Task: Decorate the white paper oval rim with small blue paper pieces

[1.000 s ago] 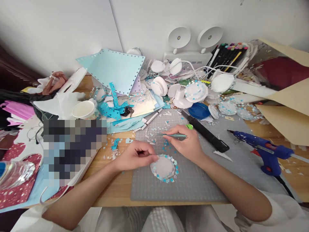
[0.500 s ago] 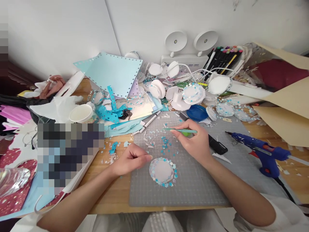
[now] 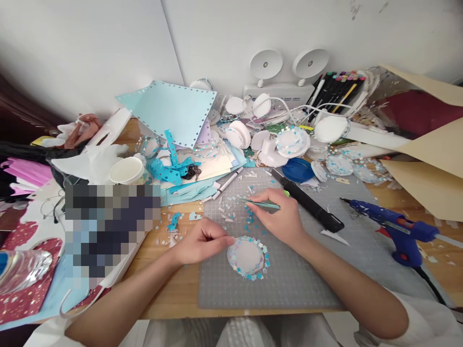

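A round white disc (image 3: 248, 255) edged with small blue and white paper flowers lies on a grey cutting mat (image 3: 289, 274). My left hand (image 3: 202, 239) rests at the disc's left edge, fingers curled, fingertips touching the rim. My right hand (image 3: 280, 214) is just beyond the disc and pinches green tweezers (image 3: 258, 203), whose tips point left over a scatter of loose blue paper flowers (image 3: 249, 219).
A black craft knife (image 3: 307, 202) lies right of my right hand, a blue glue gun (image 3: 394, 226) farther right. Light blue punched paper (image 3: 170, 108), a paper cup (image 3: 126, 169), white discs, a blue lid (image 3: 297, 169), markers (image 3: 338, 86) and brown card (image 3: 427, 173) crowd the back.
My right hand with the tweezers drew back toward the knife, then returned left over the loose flowers. My left hand stays at the disc's left edge.
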A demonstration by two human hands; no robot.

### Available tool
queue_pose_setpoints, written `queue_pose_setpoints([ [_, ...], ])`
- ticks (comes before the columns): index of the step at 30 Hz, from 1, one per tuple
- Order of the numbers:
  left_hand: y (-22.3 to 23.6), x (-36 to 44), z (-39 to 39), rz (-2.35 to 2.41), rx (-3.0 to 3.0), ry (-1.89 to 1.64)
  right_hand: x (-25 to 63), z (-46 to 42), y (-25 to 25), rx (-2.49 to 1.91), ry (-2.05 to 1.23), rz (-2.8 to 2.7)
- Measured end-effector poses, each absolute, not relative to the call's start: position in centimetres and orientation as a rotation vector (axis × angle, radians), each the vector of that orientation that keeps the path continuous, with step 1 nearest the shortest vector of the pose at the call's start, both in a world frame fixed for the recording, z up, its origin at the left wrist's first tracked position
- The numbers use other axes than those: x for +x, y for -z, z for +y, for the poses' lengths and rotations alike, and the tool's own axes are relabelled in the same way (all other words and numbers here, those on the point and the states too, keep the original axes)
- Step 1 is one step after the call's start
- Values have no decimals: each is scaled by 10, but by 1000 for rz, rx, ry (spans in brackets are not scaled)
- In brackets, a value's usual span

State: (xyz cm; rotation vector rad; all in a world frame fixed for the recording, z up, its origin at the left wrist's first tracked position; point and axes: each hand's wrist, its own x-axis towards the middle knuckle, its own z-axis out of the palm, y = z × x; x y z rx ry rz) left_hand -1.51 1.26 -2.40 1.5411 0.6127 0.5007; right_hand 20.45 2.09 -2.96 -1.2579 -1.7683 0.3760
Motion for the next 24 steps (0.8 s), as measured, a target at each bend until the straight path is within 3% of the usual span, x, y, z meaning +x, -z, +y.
queue_pose_setpoints([
  [15, 20, -13, 10, 604, 1529, -468, 190, 35, 21, -1311, -423, -1827],
  [24, 15, -11, 12, 696, 1476, -537, 209, 21, 7, -1333, -765, -1451],
])
